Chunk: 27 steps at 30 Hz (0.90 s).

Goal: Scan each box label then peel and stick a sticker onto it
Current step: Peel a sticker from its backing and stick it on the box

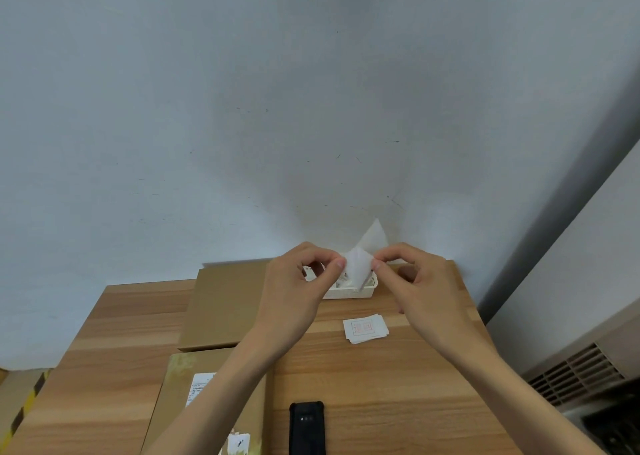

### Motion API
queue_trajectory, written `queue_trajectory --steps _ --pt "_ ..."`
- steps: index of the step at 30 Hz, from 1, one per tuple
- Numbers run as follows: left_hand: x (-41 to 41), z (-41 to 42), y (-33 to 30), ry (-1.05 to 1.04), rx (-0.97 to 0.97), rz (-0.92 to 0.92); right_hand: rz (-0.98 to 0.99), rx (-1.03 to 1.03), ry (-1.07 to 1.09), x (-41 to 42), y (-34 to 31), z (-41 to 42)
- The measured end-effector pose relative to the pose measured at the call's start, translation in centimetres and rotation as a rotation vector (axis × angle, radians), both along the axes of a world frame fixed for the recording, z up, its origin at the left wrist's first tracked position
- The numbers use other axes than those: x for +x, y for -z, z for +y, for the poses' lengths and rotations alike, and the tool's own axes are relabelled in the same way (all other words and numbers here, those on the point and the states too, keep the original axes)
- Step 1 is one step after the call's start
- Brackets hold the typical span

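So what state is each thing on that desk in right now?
Sticker sheet: held up, pinched by both hands, being peeled.
Left hand: pinching the sheet.
Right hand: pinching the sheet.
Near box: closed, label up.
Far box: closed, flat.
Scanner: lying on desk, unheld.
Sticker stack: lying loose.

Tabletop (398, 378): light wood grain w/ darker plank stripes; 2 boxes plain tan cardboard, near box (180, 385) w/ white label (199, 387), black print; sticker stack (365, 328) white w/ red framed marks; basket (349, 292) cream; scanner (306, 427) black; wall (242, 108) pale grey-blue; sheet (360, 264) white
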<state>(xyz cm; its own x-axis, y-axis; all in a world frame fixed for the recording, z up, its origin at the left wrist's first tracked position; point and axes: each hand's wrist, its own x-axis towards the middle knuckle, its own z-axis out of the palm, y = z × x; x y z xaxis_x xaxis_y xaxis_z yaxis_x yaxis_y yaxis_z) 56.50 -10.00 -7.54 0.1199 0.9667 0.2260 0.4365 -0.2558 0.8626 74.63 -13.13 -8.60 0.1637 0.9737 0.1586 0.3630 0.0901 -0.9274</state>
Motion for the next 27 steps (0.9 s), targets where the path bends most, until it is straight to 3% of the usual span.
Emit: queue_trajectory --steps 6,17,27 --pt "-1.1 -0.5 -1.6 -0.072 -0.048 0.079 0.055 0.008 0.053 1.0 0.2 0.5" --pt "-2.9 1.0 -0.1 -0.134 -0.067 0.037 0.102 -0.019 0.176 3.9 2.4 2.5" --pt "-4.4 2.8 3.7 -0.184 -0.136 0.083 -0.015 -0.143 0.211 5.6 9.3 6.8"
